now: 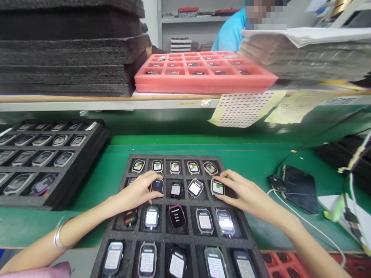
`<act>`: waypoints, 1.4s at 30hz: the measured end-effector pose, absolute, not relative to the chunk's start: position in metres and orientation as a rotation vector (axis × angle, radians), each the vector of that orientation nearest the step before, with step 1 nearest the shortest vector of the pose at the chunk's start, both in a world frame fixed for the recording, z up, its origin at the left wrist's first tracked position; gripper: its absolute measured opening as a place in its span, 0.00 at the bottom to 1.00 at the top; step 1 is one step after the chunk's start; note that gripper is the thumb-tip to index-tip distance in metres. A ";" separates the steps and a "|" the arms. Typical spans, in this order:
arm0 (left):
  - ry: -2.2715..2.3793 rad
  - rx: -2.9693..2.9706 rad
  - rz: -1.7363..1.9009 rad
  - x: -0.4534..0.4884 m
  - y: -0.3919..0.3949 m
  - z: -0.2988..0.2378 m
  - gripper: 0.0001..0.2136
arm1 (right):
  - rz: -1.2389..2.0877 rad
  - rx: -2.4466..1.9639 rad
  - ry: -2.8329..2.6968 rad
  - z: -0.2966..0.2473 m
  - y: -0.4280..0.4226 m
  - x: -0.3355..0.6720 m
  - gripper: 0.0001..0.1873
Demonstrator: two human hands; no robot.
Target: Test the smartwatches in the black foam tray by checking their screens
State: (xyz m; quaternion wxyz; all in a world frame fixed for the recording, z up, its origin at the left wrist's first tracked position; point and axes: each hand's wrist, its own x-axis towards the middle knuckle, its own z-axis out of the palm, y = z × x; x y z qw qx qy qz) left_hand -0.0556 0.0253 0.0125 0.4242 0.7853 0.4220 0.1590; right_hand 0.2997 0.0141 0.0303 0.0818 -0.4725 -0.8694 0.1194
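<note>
A black foam tray lies in front of me on the green mat, with a smartwatch body in each cell. My left hand rests over the second row at the left, fingers curled around a dark-screened watch. My right hand sits at the right end of that row, thumb and fingers pinching a watch with a lit screen. Between the hands lie two more watches, one of them tilted. A silver bangle circles my left wrist.
A second black tray of watches lies at the left. On the shelf above stand a pink foam tray, stacked black foam sheets and paper piles. A person in blue works behind. Cables and a dark device lie at right.
</note>
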 end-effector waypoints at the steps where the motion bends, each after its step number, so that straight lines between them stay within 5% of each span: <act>1: 1.073 1.965 0.407 -0.055 0.023 0.011 0.16 | 0.339 -1.413 -2.620 0.030 0.013 0.302 0.22; 9: 1.202 2.600 0.427 -0.049 0.018 0.011 0.18 | 0.173 -1.304 -2.680 0.050 0.003 0.281 0.21; 18: 1.067 2.658 0.398 -0.064 0.013 0.031 0.16 | -0.199 -1.315 -2.782 0.024 0.004 0.223 0.19; 26: 1.105 2.740 0.071 -0.085 -0.037 0.020 0.40 | -0.071 -1.363 -2.625 0.013 0.011 0.228 0.22; 33: 1.068 2.724 0.085 -0.081 -0.038 0.022 0.39 | 0.035 -1.350 -2.485 0.016 0.008 0.231 0.22; 36: 1.152 2.769 0.242 -0.075 -0.030 0.037 0.26 | 0.278 -1.312 -2.210 0.024 0.003 0.239 0.21; 42: 1.046 2.821 0.359 -0.037 0.006 0.046 0.13 | 1.465 -1.288 -1.506 0.041 0.001 0.243 0.28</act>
